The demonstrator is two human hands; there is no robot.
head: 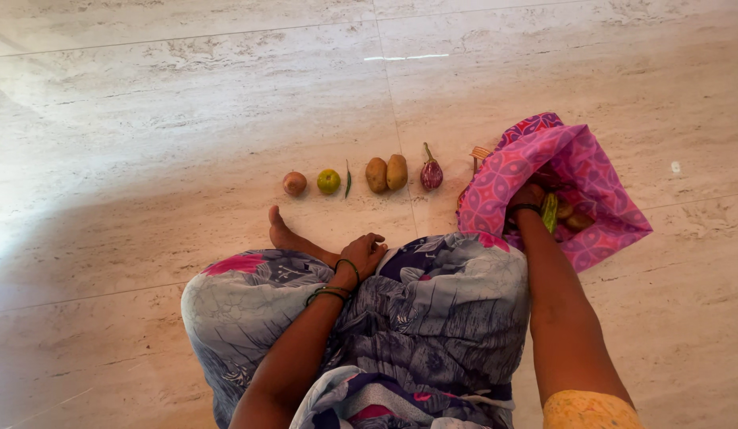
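Observation:
I sit on a marble floor in a patterned blue-grey garment. My right hand (529,195) reaches into an open pink patterned cloth bag (599,171) at my right; its fingers are hidden inside, beside a green vegetable (549,211) and brownish potatoes (577,221). My left hand (364,253) rests on my knee, fingers loosely curled, holding nothing. In front of me lies a row: an onion (294,183), a green lime (328,181), a thin green chilli (347,179), two potatoes (386,173) and a purple eggplant (431,174).
My bare foot (283,232) sticks out just below the onion. A small orange-striped item (481,152) peeks out at the bag's left edge. Pale marble tiles with grout lines spread all around.

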